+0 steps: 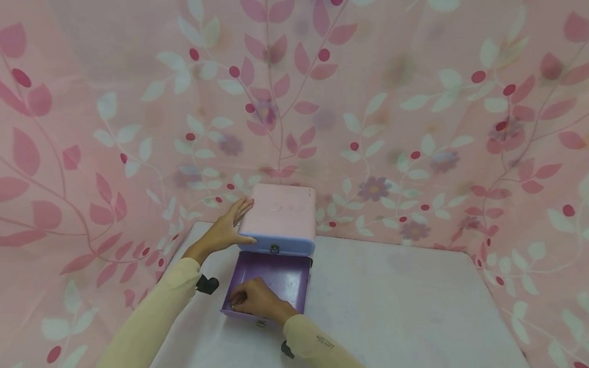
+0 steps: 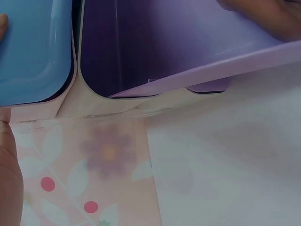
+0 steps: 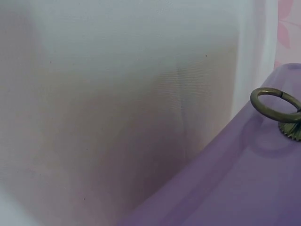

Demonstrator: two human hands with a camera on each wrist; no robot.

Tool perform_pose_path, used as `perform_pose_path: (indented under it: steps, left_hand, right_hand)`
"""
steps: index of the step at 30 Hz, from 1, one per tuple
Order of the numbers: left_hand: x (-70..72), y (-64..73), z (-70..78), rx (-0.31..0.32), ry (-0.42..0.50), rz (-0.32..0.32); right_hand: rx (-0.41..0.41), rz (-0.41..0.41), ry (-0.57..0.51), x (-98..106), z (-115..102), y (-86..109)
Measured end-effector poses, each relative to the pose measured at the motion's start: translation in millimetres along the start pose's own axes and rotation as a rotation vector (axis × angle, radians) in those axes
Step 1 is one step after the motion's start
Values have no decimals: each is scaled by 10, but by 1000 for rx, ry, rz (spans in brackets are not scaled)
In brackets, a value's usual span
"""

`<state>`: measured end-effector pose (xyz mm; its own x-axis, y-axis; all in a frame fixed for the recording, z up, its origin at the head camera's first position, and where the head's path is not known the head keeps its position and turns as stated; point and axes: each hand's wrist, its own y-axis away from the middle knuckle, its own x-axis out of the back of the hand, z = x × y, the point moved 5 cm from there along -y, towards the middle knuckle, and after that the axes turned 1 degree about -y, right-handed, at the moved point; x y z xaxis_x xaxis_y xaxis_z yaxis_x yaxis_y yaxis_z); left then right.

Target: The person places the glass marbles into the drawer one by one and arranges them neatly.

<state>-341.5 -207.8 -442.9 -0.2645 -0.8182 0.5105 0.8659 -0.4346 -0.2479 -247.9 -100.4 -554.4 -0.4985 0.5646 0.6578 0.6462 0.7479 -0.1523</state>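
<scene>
A small pink drawer box (image 1: 281, 210) stands at the back of the table, its blue upper drawer (image 1: 298, 247) pushed in. Below it, the purple lower drawer (image 1: 287, 274) is pulled far out. My left hand (image 1: 221, 230) rests against the box's left side with fingers extended, the thumb by the blue front's corner. Inside the purple drawer, near its front left corner, is my right hand (image 1: 258, 299) with bent fingers; whether they pinch something small is hidden. A brass ring pull (image 3: 277, 106) is fixed on the purple drawer's front.
The box stands on a table with a white cover (image 1: 398, 301). Pink leaf-patterned cloth (image 1: 371, 117) hangs close behind the table and at both sides. Another ring pull (image 1: 275, 248) sits on the blue drawer front.
</scene>
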Motion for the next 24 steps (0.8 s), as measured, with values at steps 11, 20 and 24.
perform_pose_path:
  steps: [11,20,24]
  left_hand:
    - [12,58,265,0,-6,-11]
    - [5,63,237,6,5,-12]
    - [3,48,159,17,-3,-9]
  right_hand:
    - [8,9,-32,0,9,18]
    - [-2,22,-30,4,13,38]
    - [1,57,-9,35,2,58]
